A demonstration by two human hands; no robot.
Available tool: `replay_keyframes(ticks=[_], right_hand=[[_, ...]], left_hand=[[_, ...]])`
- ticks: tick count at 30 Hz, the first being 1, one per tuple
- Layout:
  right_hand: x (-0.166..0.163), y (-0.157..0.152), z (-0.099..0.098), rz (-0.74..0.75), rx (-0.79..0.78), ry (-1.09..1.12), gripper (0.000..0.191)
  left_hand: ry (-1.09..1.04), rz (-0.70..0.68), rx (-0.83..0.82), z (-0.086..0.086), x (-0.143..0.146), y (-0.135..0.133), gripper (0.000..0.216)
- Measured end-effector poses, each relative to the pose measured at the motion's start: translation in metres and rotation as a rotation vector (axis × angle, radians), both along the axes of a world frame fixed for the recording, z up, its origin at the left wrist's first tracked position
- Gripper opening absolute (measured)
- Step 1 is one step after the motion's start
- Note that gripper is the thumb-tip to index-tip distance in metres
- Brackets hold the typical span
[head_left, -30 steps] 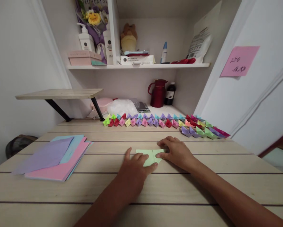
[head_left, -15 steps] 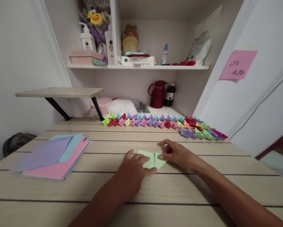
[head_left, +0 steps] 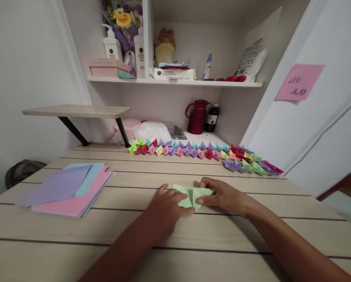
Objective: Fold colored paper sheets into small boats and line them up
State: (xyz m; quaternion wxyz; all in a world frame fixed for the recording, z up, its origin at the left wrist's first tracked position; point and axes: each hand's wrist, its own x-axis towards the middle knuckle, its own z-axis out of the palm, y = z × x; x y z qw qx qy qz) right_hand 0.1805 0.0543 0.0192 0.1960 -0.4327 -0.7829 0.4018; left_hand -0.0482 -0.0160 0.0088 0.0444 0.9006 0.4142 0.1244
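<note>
A folded piece of light green paper (head_left: pixel 187 192) lies on the wooden table (head_left: pixel 210 231) with a crease down its middle. My left hand (head_left: pixel 166 205) rests over its left part, fingers spread and pressing it down, the thumb at the near edge. The paper's right flap is pinched in my right hand (head_left: pixel 219 194), the thumb in front and the index finger bent behind. That flap is raised a little off the tabletop. My fingers hide parts of the paper.
Rows of small colourful folded paper boats (head_left: pixel 187 150) line the table's back. A stack of coloured paper sheets (head_left: pixel 72 192) lies at left, near a small raised shelf (head_left: pixel 78 111). Behind stand a red jug (head_left: pixel 197 117) and a dark bottle (head_left: pixel 212 118).
My right hand has closed on the right flap and lifted it, so it stands up from the crease. My left hand stays on the paper. The view has shifted slightly.
</note>
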Motion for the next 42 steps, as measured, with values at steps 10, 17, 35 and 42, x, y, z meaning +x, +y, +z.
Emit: replay_keyframes(ticks=[10,17,35,42], right_hand=[[-0.007,0.006,-0.013,-0.207,-0.179,0.253,0.029],[-0.025,-0.007,-0.002,-0.277,-0.131,0.456,0.035],[-0.030,-0.021,0.013,-0.196,-0.034,0.539,0.051],[-0.050,-0.028,-0.001,0.049,-0.387,0.777,0.045]], left_hand=[[-0.094,0.021,0.309,-0.022,0.010,0.009,0.027],[-0.087,0.130,0.659,-0.012,0.028,0.007,0.026],[-1.407,0.658,-0.377,0.003,0.000,0.022,0.034],[-1.317,0.482,-0.621,-0.001,0.011,0.018,0.034]])
